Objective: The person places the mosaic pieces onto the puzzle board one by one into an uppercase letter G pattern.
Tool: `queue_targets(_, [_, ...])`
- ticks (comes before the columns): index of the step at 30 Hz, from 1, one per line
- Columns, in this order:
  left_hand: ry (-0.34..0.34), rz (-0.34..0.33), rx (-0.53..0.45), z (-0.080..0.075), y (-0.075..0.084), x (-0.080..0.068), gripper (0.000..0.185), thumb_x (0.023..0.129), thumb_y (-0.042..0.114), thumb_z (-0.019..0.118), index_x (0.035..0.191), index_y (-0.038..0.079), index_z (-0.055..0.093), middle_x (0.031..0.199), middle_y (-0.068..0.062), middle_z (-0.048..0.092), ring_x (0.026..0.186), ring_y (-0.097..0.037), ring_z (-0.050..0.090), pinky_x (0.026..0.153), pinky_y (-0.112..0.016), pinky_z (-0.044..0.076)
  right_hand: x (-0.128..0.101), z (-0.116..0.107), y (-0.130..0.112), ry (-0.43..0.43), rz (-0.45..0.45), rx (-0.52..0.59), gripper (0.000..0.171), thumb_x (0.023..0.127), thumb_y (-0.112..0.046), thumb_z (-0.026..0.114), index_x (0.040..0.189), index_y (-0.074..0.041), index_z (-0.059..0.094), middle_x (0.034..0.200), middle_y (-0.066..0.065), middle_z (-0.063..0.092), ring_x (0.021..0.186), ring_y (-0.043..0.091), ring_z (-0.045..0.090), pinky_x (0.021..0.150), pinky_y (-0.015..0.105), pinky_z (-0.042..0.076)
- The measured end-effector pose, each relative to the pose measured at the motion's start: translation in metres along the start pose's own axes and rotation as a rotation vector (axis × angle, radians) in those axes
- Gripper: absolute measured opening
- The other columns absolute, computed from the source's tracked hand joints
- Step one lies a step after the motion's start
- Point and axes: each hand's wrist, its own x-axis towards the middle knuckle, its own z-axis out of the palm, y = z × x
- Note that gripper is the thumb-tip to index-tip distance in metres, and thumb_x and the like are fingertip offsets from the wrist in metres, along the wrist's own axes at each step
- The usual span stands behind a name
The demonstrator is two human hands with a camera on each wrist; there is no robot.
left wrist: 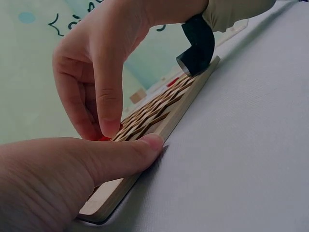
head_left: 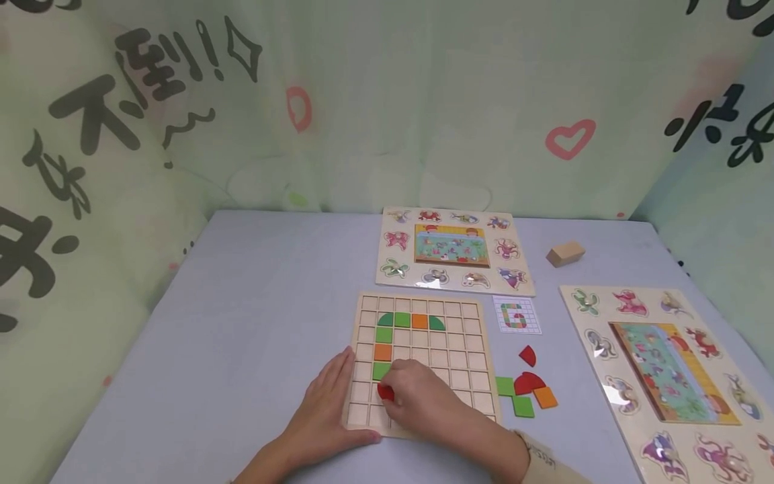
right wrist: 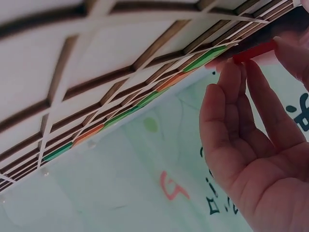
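Observation:
A wooden grid board (head_left: 459,349) lies on the table, with green and orange tiles (head_left: 383,334) set in its upper left cells. My left hand (head_left: 326,410) lies flat with straight fingers on the board's left edge (left wrist: 159,130), thumb along its rim. My right hand (head_left: 417,393) pinches a red tile (head_left: 385,392) at the lower left cells, below a green tile (head_left: 381,370). The right wrist view shows the red tile (right wrist: 253,51) between fingertips, right at the board (right wrist: 72,72).
Loose red, green and orange tiles (head_left: 527,393) lie right of the board, beside a small pattern card (head_left: 516,314). Two animal peg puzzles (head_left: 453,249) (head_left: 665,373) lie behind and to the right. A wooden block (head_left: 565,253) sits far right. Patterned curtains enclose the table.

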Motion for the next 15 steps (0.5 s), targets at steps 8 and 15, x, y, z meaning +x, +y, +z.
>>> queue_targets(8, [0.003, 0.003, -0.004, -0.0019, -0.0006, -0.0019, 0.116, 0.065, 0.069, 0.064, 0.147, 0.004, 0.014, 0.152, -0.005, 0.014, 0.135, -0.023, 0.014, 0.103, -0.050, 0.020, 0.0029, 0.0042, -0.0013, -0.096, 0.007, -0.048, 0.005, 0.075, -0.002, 0.070, 0.072, -0.006, 0.069, 0.065, -0.006, 0.048, 0.061, 0.007, 0.042, 0.055, 0.017, 0.039])
queue_targets(15, [-0.003, 0.003, -0.010, -0.0001, -0.0003, -0.0010, 0.116, 0.065, 0.069, 0.065, 0.147, 0.005, 0.014, 0.152, -0.006, 0.013, 0.135, -0.023, 0.014, 0.103, -0.051, 0.020, 0.0015, -0.0004, -0.0023, -0.137, 0.006, -0.093, 0.006, 0.074, -0.004, 0.073, 0.075, -0.009, 0.070, 0.069, -0.005, 0.047, 0.064, 0.009, 0.041, 0.057, 0.019, 0.038])
